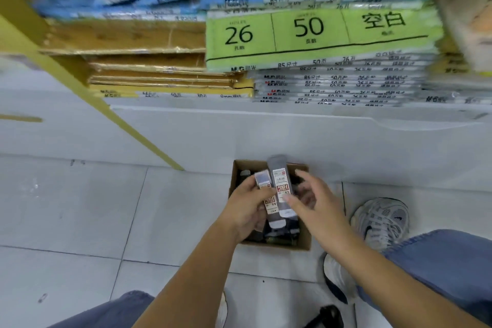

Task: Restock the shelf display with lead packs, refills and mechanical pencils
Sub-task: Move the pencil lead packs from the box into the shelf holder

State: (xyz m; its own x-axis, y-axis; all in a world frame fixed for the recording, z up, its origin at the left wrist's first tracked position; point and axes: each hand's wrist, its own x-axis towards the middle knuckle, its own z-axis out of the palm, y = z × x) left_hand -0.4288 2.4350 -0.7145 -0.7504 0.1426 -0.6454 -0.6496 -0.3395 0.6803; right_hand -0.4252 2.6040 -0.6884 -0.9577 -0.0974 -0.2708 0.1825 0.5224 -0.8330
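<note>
Pale floor tiles (80, 208) ran under the low shelf. Two refill packs (280, 189) sat over the open cardboard box (303, 243), gripped by the left hand (246, 205). The right hand (318, 202) hovered loose-fingered beside them. Squaring both packs before lifting seemed wise.

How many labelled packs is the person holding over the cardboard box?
2. A shorter pack sits in the left hand; a longer pack stands right beside it, the right hand touching it with its thumb. More may lie hidden in the box below.
</note>
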